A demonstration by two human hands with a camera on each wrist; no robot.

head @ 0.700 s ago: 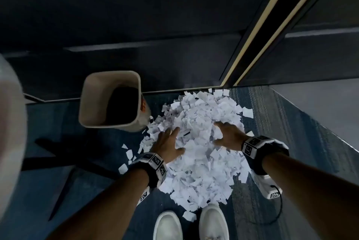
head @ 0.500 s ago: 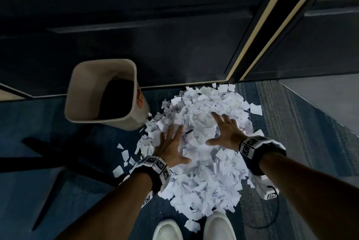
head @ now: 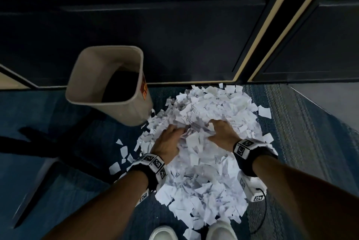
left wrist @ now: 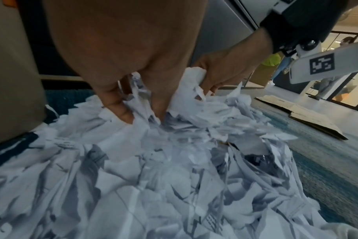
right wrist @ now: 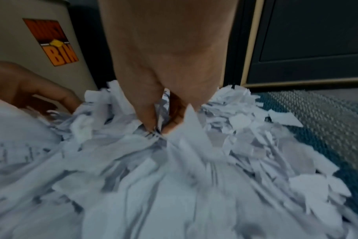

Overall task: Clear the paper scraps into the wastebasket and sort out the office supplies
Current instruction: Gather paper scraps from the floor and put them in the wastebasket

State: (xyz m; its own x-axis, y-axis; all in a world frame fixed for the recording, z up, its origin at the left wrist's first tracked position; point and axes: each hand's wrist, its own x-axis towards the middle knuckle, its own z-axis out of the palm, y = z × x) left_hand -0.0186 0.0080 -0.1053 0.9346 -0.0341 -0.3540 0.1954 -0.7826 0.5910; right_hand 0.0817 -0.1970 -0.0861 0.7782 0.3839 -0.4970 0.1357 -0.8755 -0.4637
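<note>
On the blue carpet by my white shoes, seen from my head, the scraps lie in one broad white heap, torn small and ragged, some bearing lines of grey print. My left hand and right hand are dug into its far half, close together, fingers curled down and bunching paper between them. The beige wastebasket stands upright just left of the heap, its mouth open and dark inside, an orange label on the side facing the paper. A few loose bits lie apart on the carpet near my left wrist. Dark panels with pale trim run behind.

From my left wrist, my left hand has thumb and fingers pinched into the scraps, crumpled strips squeezed up between them. My right hand sits just beyond, clutching a wad too. The basket wall fills the left edge, and flattened cardboard lies on the carpet at right.

From my right wrist, blurred, my right hand is clamped on the scraps, fingertips buried among them. My left hand shows at the left edge, against the heap. The wastebasket stands behind it, its label ending in "BIN".
</note>
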